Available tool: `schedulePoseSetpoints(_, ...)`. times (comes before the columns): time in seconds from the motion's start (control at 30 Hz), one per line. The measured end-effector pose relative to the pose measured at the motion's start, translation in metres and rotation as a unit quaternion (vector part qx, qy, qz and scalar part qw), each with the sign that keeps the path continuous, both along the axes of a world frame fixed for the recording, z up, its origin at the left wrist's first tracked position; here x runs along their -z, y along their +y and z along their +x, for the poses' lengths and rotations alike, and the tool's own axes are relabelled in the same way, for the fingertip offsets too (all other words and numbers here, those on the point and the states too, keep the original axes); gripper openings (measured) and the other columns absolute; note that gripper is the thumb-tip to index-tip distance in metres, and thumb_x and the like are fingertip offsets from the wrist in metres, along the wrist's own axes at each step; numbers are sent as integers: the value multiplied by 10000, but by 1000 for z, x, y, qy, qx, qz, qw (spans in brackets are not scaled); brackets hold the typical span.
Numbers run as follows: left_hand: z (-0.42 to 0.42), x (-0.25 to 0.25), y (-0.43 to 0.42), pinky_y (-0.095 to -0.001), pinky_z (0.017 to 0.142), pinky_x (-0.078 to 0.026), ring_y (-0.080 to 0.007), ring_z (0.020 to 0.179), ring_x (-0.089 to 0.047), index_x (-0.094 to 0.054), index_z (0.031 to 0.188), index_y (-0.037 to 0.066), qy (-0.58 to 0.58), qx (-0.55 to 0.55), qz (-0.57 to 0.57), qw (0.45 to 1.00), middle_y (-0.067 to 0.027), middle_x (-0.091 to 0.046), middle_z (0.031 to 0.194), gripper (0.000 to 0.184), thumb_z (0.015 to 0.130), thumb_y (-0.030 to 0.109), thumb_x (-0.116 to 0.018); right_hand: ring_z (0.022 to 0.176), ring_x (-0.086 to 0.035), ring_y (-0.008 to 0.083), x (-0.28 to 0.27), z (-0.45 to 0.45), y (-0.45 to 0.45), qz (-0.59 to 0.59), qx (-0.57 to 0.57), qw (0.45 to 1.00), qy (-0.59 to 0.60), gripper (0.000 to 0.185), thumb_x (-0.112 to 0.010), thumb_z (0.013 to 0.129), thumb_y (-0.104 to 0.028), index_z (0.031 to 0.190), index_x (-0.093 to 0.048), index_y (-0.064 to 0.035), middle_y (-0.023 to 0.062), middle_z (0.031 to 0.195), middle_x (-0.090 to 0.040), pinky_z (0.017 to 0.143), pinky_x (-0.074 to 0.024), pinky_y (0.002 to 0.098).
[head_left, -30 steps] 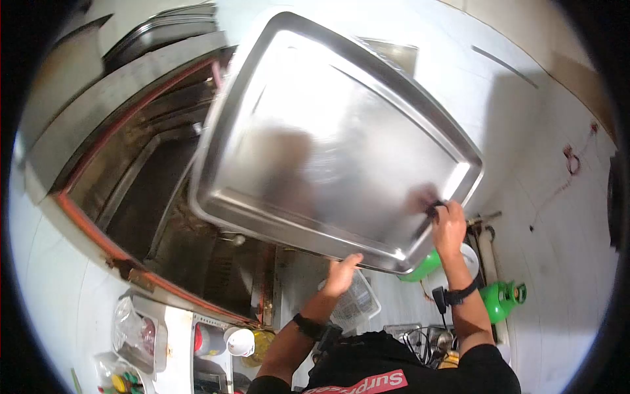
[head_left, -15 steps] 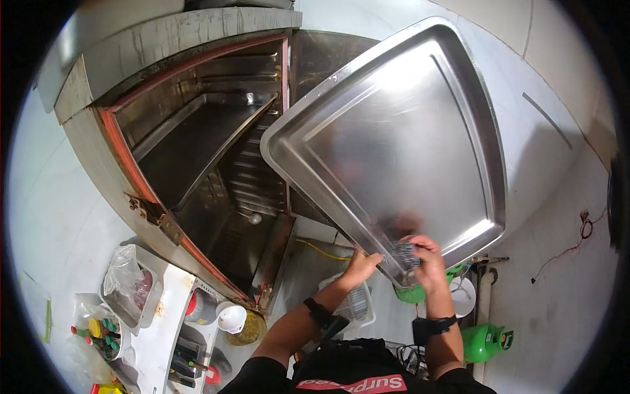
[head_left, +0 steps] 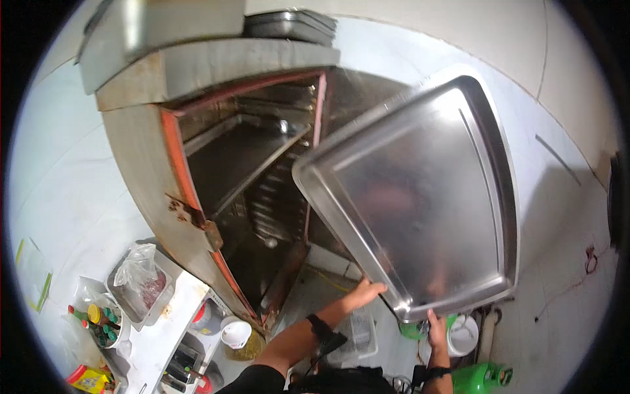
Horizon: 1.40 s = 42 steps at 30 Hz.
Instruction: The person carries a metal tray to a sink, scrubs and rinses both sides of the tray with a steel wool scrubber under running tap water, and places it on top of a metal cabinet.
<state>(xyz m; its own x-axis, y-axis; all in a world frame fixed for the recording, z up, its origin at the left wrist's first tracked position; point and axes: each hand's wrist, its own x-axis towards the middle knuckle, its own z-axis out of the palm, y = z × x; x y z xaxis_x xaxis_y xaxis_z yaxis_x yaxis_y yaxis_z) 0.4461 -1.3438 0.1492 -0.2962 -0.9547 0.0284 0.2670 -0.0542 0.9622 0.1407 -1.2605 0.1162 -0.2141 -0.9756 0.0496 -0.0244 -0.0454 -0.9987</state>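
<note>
A large metal baking tray [head_left: 426, 197] is held up, tilted, its shiny inside facing me. My left hand [head_left: 365, 293] is closed on its lower left edge, thumb over the rim. Below the bottom edge, my right hand [head_left: 438, 330] grips the rim, its thumb in front and its other fingers largely hidden. The dark wire scourer cannot be made out now. Left of the tray stands an open steel cabinet [head_left: 134, 177] with an orange-red door seal. Inside it, a second tray [head_left: 230, 154] rests on the upper rails and a small round metal piece [head_left: 270, 242] sits lower down.
At lower left, a white table [head_left: 172, 289] bears a metal pan [head_left: 167, 299] with a plastic bag and a tub of bottles. A white basket [head_left: 357, 338], a white bucket [head_left: 464, 333] and a green gas cylinder [head_left: 482, 377] stand below. Stacked trays [head_left: 289, 27] lie on the cabinet.
My right hand has left the tray's inner surface, where it held a scourer, and moved down to the bottom rim. The view has shifted, so tray and cabinet appear lower and further right.
</note>
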Motion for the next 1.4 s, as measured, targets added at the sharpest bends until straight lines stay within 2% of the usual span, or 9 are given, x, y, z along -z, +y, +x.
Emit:
schedulePoseSetpoints(0.43, 25, -18, 2, -334, 864, -492, -143, 967, -611, -657, 1151, 20, -39, -36, -100, 994, -34, -682, 1036, 281, 910, 164, -677, 1083, -582, 244, 55, 69, 10, -108, 106, 973, -173, 507, -657, 918, -292, 1332, -523, -33, 95, 1239, -577, 952, -463, 369)
schedulePoseSetpoints(0.47, 26, -16, 3, -332, 854, -485, -142, 956, -603, -647, 1134, 18, -20, -35, -144, 989, -26, -667, 1020, 264, 908, 151, -672, 524, -498, 167, 84, 50, 0, -10, 97, 978, -184, 238, -562, 974, -281, 1007, -626, -55, 45, 725, -560, 457, -400, 261)
schedulePoseSetpoints(0.67, 36, -45, 14, -335, 854, -488, -141, 942, -606, -641, 1102, 14, -31, -73, -302, 950, -52, -667, 980, 221, 930, 152, -662, 555, -441, 107, 63, 68, 11, -17, 123, 983, -138, 263, -572, 976, -330, 923, -607, -75, -15, 649, -467, 469, -351, 274)
schedulePoseSetpoints(0.7, 44, -62, 20, -330, 856, -489, -138, 945, -607, -638, 1101, 11, -50, -45, -281, 957, -54, -666, 981, 220, 939, 158, -657, 573, -447, 105, 53, 73, 10, 1, 115, 981, -158, 268, -576, 975, -327, 919, -607, -67, -15, 657, -465, 479, -357, 274)
schedulePoseSetpoints(0.73, 52, -77, 28, -325, 858, -490, -135, 948, -608, -635, 1101, 8, -68, -18, -257, 964, -55, -665, 982, 220, 947, 164, -653, 1091, -589, 257, 44, 75, 8, -17, 46, 968, -245, 518, -663, 904, -322, 1323, -543, -43, 95, 1233, -584, 946, -474, 385)
schedulePoseSetpoints(0.9, 61, -66, 58, -299, 894, -476, -111, 1002, -581, -563, 1215, 18, 71, 12, -203, 976, -13, -619, 1046, 335, 969, 228, -652, 902, -644, 233, -43, 127, 1, -114, 87, 952, -272, 462, -682, 873, -321, 1223, -604, -30, 81, 1058, -651, 762, -531, 372)
schedulePoseSetpoints(1.03, 116, 5, 83, -321, 952, -468, -137, 1120, -558, -569, 1249, 23, -131, 31, -162, 978, -51, -624, 1118, 441, 929, 299, -696, 724, -629, 198, -104, 122, -36, -67, 84, 956, -273, 370, -686, 859, -286, 1131, -634, -41, 42, 900, -657, 599, -517, 340)
schedulePoseSetpoints(1.27, 233, 110, 206, -314, 831, -533, -161, 1008, -648, -557, 1323, 33, -263, -7, 7, 965, -87, -651, 1196, 554, 943, 425, -651, 843, -664, 223, -284, 128, -64, -139, -87, 945, -282, 245, -665, 857, -218, 1040, -629, -59, 58, 969, -663, 730, -554, 368)
schedulePoseSetpoints(1.4, 272, 146, 297, -337, 805, -555, -197, 1027, -664, -572, 1311, 26, -153, -115, 208, 959, -87, -671, 1171, 539, 950, 420, -641, 705, -662, 174, -384, 160, -65, -165, -168, 909, -344, 112, -694, 842, -167, 913, -635, -104, 10, 856, -675, 657, -568, 326)
